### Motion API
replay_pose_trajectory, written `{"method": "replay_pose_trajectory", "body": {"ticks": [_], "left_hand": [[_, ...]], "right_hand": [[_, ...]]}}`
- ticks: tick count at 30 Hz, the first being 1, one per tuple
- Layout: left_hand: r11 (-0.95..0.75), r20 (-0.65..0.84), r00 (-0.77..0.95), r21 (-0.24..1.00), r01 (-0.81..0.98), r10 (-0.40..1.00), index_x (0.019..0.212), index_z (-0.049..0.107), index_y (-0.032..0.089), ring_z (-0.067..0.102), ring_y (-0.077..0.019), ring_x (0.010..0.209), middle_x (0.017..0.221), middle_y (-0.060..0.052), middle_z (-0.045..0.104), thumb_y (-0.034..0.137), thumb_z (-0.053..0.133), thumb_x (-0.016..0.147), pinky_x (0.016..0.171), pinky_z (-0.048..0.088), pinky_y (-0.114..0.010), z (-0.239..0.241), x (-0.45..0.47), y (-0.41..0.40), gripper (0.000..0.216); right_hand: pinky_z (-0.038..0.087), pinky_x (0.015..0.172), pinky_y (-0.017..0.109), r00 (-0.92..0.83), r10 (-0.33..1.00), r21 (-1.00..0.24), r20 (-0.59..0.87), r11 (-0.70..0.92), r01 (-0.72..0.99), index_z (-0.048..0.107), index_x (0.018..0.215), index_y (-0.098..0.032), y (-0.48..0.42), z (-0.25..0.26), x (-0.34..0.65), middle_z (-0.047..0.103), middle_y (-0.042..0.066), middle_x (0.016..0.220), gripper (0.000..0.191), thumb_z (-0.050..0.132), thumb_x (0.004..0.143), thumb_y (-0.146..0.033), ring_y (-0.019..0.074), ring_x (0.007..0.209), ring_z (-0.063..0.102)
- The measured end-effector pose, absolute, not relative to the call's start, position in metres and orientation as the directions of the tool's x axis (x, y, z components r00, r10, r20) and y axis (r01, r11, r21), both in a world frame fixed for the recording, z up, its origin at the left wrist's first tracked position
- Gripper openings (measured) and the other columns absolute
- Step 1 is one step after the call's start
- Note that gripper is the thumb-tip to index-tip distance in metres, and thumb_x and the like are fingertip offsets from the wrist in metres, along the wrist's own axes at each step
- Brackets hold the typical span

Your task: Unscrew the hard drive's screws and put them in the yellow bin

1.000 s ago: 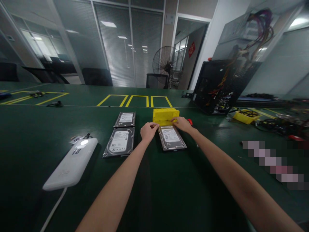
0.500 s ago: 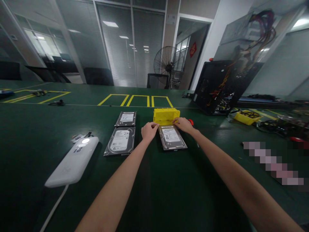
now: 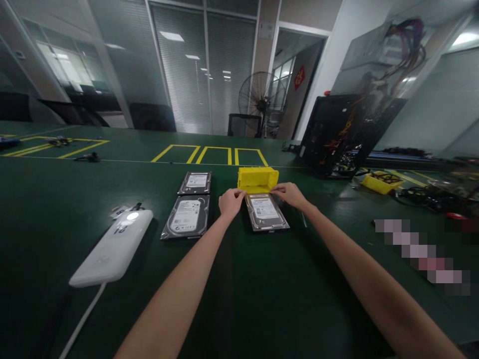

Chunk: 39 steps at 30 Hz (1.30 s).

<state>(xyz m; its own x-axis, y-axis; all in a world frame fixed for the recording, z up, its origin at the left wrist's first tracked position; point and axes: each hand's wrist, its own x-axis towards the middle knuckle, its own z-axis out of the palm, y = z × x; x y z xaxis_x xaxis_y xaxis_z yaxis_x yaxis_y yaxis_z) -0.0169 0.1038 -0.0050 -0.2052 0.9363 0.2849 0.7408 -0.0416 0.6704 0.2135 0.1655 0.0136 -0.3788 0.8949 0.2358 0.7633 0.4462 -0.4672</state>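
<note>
A yellow plastic bin (image 3: pixel 258 178) lies tipped on its side, its open face toward me. My left hand (image 3: pixel 231 202) is closed in a pinch at the bin's lower left corner. At the lower right corner, the fingers of my right hand (image 3: pixel 290 194) are pinched on the edge too. Just in front of the bin a hard drive (image 3: pixel 266 214) rests label up on the table, between my hands. To the left, two more drives lie in line: a nearer hard drive (image 3: pixel 187 217) and a farther hard drive (image 3: pixel 195 183).
A white power bank (image 3: pixel 114 249) with a cable lies on the green table (image 3: pixel 239 299) at left. An open computer case (image 3: pixel 340 134) stands at the right back, near another yellow bin (image 3: pixel 381 182) holding parts. Yellow tape rectangles (image 3: pixel 214 148) mark the table's far side.
My right hand has shifted slightly right along the bin's edge, and the red object behind it is now hidden. The bin, drives and left hand stay nearly in place.
</note>
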Motion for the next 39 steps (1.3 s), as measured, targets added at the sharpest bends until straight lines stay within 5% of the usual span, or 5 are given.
{"method": "replay_pose_trajectory", "body": {"ticks": [9, 17, 24, 39], "left_hand": [[-0.045, 0.282, -0.195, 0.666, 0.745, 0.939, 0.099, 0.071, 0.023, 0.065, -0.0207, 0.095, 0.106, -0.003, 0.070, 0.036, 0.050, 0.092, 0.081, 0.047, -0.030, -0.0041, -0.0163, 0.1020, 0.025], [-0.040, 0.274, -0.192, 0.662, 0.748, 0.942, 0.100, 0.071, 0.024, 0.066, -0.0203, 0.094, 0.107, -0.002, 0.071, 0.035, 0.047, 0.093, 0.077, 0.048, -0.028, -0.0030, -0.0158, 0.1011, 0.027], [0.000, 0.254, -0.213, 0.644, 0.765, 0.943, 0.098, 0.071, 0.027, 0.066, -0.0220, 0.093, 0.095, -0.001, 0.074, 0.034, 0.046, 0.093, 0.079, 0.047, -0.029, -0.0046, -0.0160, 0.1040, 0.026], [-0.005, 0.250, -0.195, 0.628, 0.778, 0.948, 0.099, 0.071, 0.024, 0.065, -0.0220, 0.095, 0.104, -0.002, 0.072, 0.037, 0.049, 0.092, 0.083, 0.047, -0.031, -0.0022, -0.0156, 0.1014, 0.026]], "right_hand": [[0.043, 0.057, 0.023, -0.436, 0.867, -0.444, 0.242, 0.499, 0.744, 0.071, 0.105, -0.018, 0.1639, 0.0118, 0.2151, 0.064, 0.000, 0.057, 0.033, 0.051, 0.087, -0.038, 0.0112, 0.049, 0.056], [0.047, 0.055, 0.022, -0.458, 0.862, -0.488, 0.218, 0.502, 0.714, 0.069, 0.108, -0.014, 0.1615, 0.0121, 0.2119, 0.072, 0.007, 0.087, 0.034, 0.049, 0.088, -0.033, 0.0077, 0.048, 0.056], [0.048, 0.058, 0.023, -0.460, 0.861, -0.506, 0.215, 0.501, 0.702, 0.072, 0.103, -0.014, 0.1661, 0.0089, 0.2116, 0.073, 0.006, 0.078, 0.032, 0.050, 0.088, -0.033, 0.0100, 0.050, 0.059], [0.048, 0.053, 0.021, -0.489, 0.851, -0.551, 0.190, 0.505, 0.665, 0.069, 0.103, -0.010, 0.1681, 0.0057, 0.2134, 0.070, 0.007, 0.084, 0.035, 0.047, 0.089, -0.033, 0.0090, 0.051, 0.058]]}}
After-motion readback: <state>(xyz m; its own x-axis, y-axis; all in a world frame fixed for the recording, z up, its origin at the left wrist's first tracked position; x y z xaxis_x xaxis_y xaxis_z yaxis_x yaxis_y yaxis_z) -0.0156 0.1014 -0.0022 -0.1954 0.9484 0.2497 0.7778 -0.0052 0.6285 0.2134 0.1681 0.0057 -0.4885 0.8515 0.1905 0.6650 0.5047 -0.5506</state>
